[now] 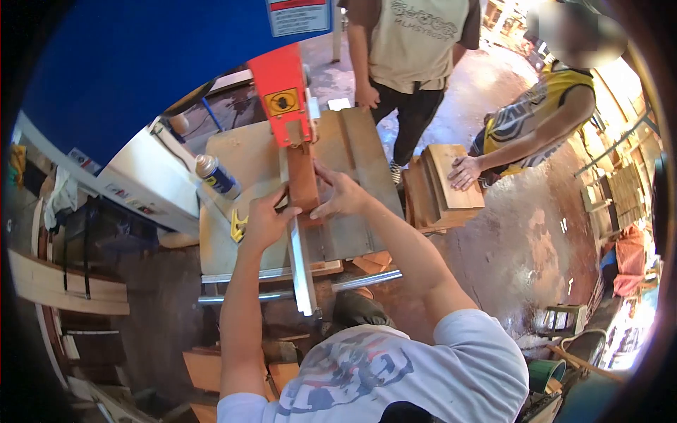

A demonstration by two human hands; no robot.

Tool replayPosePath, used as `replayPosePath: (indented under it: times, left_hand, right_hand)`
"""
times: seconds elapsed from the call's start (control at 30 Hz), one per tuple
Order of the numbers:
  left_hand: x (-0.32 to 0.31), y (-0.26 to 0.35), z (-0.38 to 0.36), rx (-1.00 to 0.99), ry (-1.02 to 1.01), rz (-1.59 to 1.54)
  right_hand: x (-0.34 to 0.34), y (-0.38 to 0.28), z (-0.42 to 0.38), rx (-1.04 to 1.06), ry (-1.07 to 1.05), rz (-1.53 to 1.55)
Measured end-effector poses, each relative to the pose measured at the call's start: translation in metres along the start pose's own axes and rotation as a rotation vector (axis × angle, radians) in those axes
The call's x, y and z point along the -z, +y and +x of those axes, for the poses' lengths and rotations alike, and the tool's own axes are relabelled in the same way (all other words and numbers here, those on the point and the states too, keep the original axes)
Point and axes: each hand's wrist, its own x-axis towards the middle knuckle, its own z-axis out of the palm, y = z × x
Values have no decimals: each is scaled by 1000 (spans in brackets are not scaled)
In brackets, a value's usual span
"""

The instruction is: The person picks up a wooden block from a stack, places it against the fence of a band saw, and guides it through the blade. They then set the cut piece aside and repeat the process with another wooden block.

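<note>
A reddish-brown wood block (304, 185) lies on the grey table (360, 236) of a band saw, along a metal fence (302, 278). My left hand (270, 217) grips the block's near left side, with the thumb against its near end. On the right side, my right hand (343, 194) holds the same block between thumb and fingers. The far end of the block sits under the red blade guard (278, 99); the blade itself I cannot make out.
A blue spray can (217, 176) and a yellow-handled tool (238, 225) are left of the fence. One person (416, 49) stands behind the table. Another person (536, 120) rests a hand on stacked wood blocks (444, 187) at the right. Wood pieces (218, 370) lie below.
</note>
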Motion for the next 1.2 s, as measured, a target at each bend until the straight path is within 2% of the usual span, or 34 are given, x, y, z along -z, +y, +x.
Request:
replayPosePath:
  times: [0.07,0.1,0.3,0.43,0.5,0.63,0.73,0.83,1.0,1.2]
  left_hand:
    - [-1,1,1,-21,18,6]
    - [0,3,3,52,-33,17]
    - [4,9,7,116,-44,0]
    - [7,20,8,135,-39,47]
    - [6,19,9,123,-18,54]
    - [6,13,12,105,-13,-2]
    - [5,8,15,128,-20,-81]
    - [2,-2,19,144,-18,-138]
    - [10,16,24,238,-28,-81]
    - [6,7,26,184,31,-24]
  right_hand:
    - [1,3,2,7,-7,-9]
    - [0,4,3,20,0,-8]
    - [2,8,7,25,9,-73]
    - [6,-4,8,-16,-15,-5]
    - [6,2,11,5,-9,-68]
    - [9,-3,12,-21,-17,-144]
    - [12,-4,14,-50,-37,-88]
    - [11,0,17,9,-11,-208]
    - [14,-4,20,-23,-31,-163]
    - [16,-1,24,18,-43,-77]
